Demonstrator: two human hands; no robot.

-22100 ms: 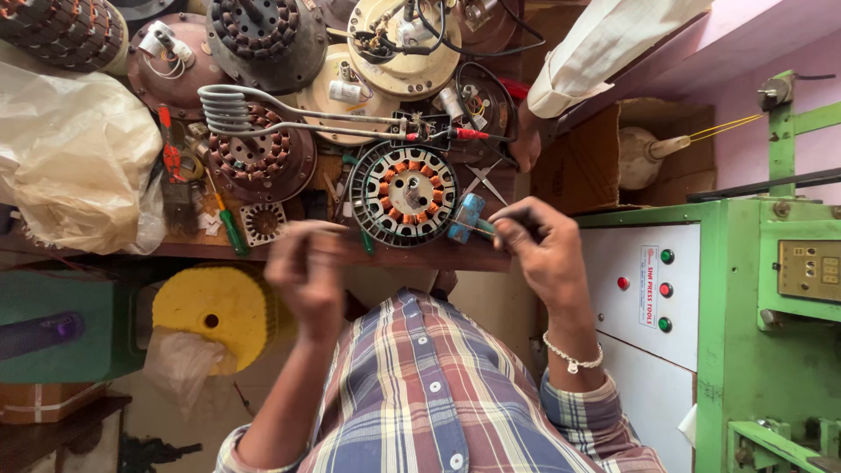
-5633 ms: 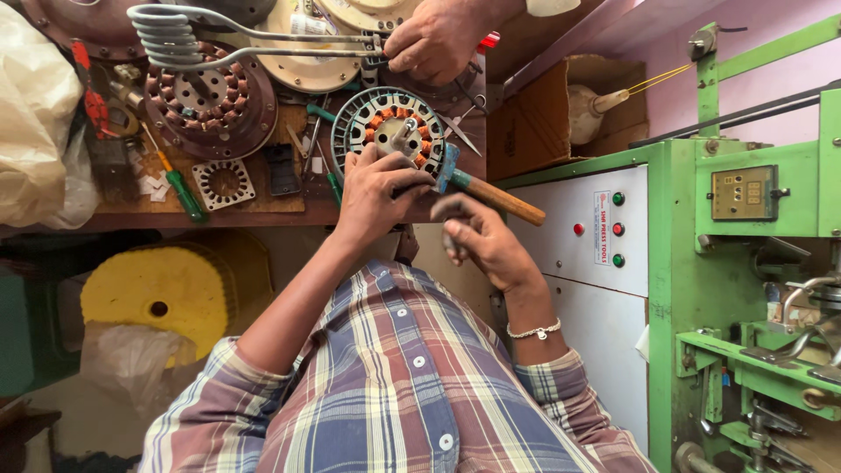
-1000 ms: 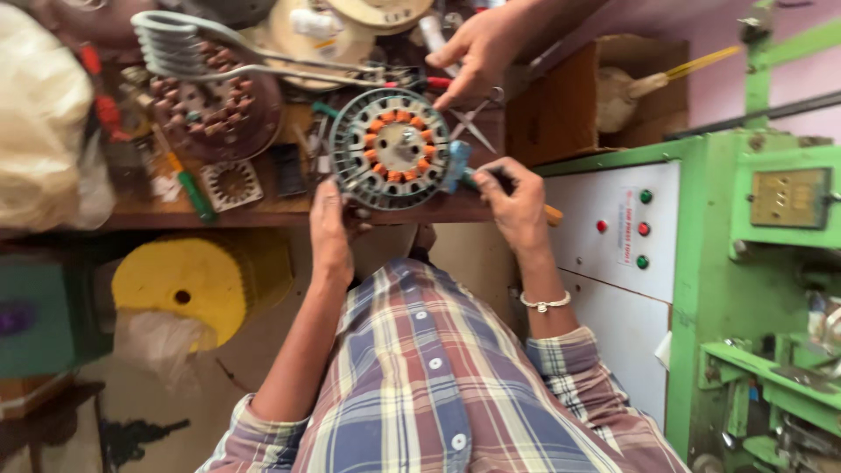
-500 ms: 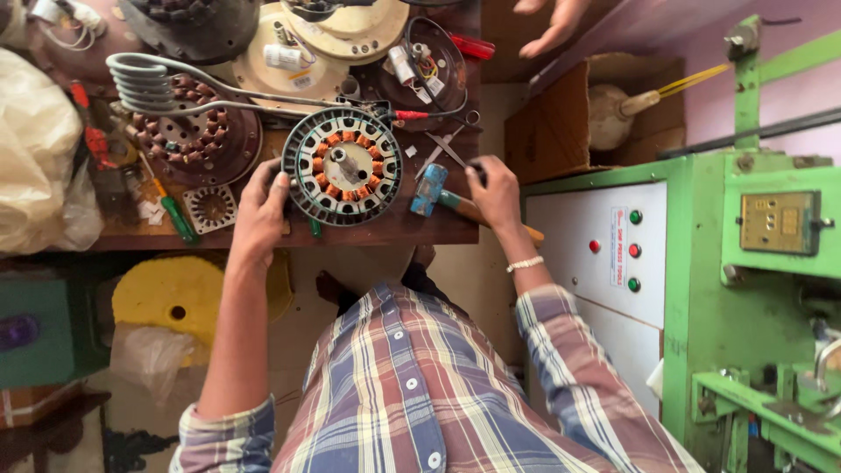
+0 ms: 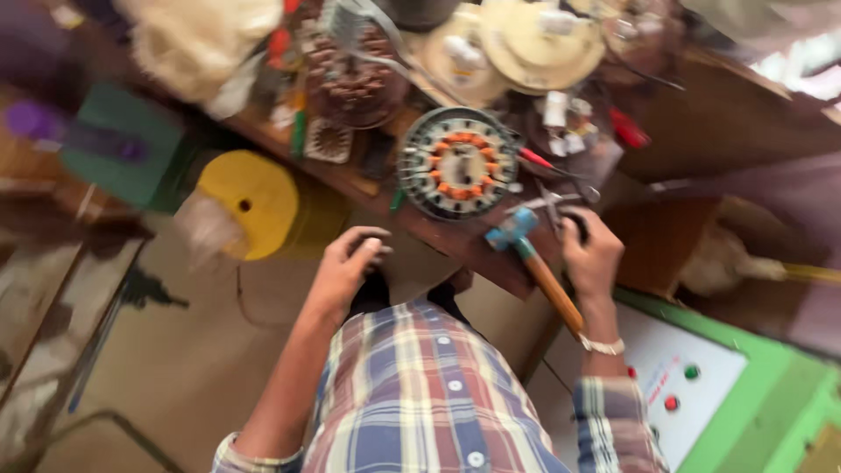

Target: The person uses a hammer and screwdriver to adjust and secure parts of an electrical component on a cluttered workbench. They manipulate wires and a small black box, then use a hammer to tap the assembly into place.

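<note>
L hand [image 5: 346, 267] centre frame, fingers curled, grip unclear (blur). R hand [image 5: 592, 254] centre-right, beside blue-headed wooden-handled hammer [image 5: 534, 263]; finger state indeterminate. Round copper-wound stator [image 5: 457, 163] above, on wooden bench [image 5: 455, 241].

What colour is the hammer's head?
Blue, on a wooden handle; the hammer shows in the head view.

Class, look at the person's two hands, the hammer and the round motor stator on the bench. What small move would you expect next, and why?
Probably the right hand closes on the hammer and lifts it. That hand rests at the bench edge right beside the hammer, which lies flat with its handle jutting over the edge. The stator sits free on the bench, and the left hand is off it, lower down. The picture is blurred, so this is a guess.
</note>
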